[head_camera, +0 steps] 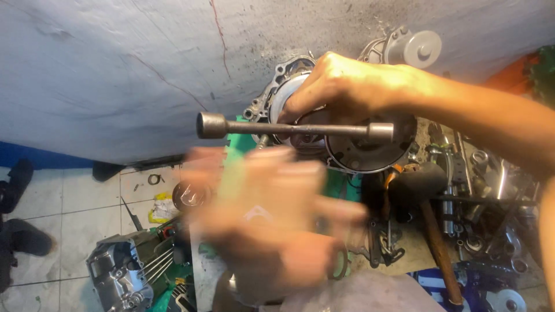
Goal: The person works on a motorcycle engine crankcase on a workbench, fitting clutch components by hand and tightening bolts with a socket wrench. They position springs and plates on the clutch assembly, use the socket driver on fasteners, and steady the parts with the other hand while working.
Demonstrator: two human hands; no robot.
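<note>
1. A T-handle socket wrench lies level across the upper middle of the frame, its cross bar running from a socket end at the left to another at the right, in front of a round engine cover.
2. The right hand comes in from the upper right and rests over the middle of the bar, fingers curled down around the place where the bar meets its shaft. The fingers look closed on the wrench, though the far side of the grip is hidden.
3. The left hand fills the lower middle, heavily blurred. Its fingers look spread and seem to hold nothing, but I cannot tell for sure.
4. The wrench lies above the left hand and apart from it, with both socket ends sticking out past the right hand's knuckles.
5. Judging by its look, the wrench is solid steel: stiff, fairly heavy, likely oily and slick. The bar's middle or both ends give the surest hold.
6. A mallet lies among loose metal parts at the lower right.
</note>
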